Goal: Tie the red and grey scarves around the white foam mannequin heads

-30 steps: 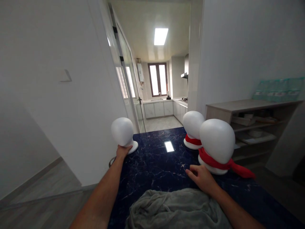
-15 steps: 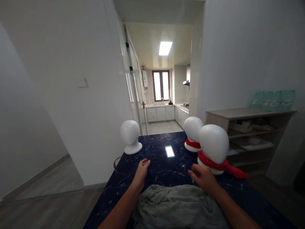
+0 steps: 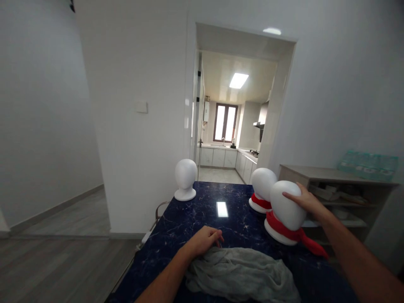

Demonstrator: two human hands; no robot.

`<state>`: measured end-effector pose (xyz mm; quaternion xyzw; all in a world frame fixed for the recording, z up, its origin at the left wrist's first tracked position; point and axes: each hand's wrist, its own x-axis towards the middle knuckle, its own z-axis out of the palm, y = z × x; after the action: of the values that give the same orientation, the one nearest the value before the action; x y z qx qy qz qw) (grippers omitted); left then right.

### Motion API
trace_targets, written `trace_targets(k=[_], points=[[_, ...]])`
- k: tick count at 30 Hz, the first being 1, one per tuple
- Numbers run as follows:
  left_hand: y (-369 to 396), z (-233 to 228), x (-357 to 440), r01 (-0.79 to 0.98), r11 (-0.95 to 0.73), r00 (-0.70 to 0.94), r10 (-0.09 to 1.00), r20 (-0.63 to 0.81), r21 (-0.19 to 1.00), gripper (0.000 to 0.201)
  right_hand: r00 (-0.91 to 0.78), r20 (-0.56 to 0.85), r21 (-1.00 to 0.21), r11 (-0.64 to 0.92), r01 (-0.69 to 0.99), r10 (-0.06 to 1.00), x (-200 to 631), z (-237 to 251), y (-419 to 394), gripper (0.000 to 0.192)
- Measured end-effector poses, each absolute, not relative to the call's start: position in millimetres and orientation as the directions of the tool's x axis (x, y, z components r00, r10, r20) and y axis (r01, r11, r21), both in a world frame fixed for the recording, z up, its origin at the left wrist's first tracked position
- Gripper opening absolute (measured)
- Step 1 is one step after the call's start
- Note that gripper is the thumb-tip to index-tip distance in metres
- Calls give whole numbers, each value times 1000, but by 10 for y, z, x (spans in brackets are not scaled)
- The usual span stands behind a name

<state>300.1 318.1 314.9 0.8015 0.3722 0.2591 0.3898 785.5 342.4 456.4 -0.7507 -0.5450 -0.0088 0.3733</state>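
My right hand [image 3: 306, 199] lies against the upper right side of the nearer white mannequin head [image 3: 285, 201], fingers curved around it. A red scarf [image 3: 282, 227] circles the neck of this head, its loose end trailing to the right. Just behind it stands a second white mannequin head [image 3: 264, 182], also with a red band [image 3: 260, 203] at its neck. My left hand [image 3: 206, 240] hovers at the far edge of a crumpled grey cloth [image 3: 243, 271], its fingers curled together with nothing visible in them. At the far left corner a bare white mannequin head [image 3: 185, 174] stands upright.
Everything stands on a dark blue marbled table [image 3: 229, 229]. A cable [image 3: 160, 205] loops at its left edge. To the right is a shelf unit [image 3: 311, 171] with several wrapped bottles [image 3: 368, 164] on top. Beyond the table, a doorway opens to a kitchen.
My right hand has gone from beside the nearer head's base up to its upper right side. My left hand has moved right, close to the cloth. The view has shifted too.
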Motion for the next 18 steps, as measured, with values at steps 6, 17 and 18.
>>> trace_targets(k=[6,17,18], points=[[3326,3035,3027,391,-425,277,900,335,816,47,387,461,-553,-82,829,798,7564,4633,3333,112],[3495,2886,2970,489,-560,242,824,513,669,65,125,467,-670,259,696,875,5511,4740,3754,97],[3497,2875,2957,509,-565,264,821,507,649,66,114,473,-678,278,680,874,5402,4692,3834,97]])
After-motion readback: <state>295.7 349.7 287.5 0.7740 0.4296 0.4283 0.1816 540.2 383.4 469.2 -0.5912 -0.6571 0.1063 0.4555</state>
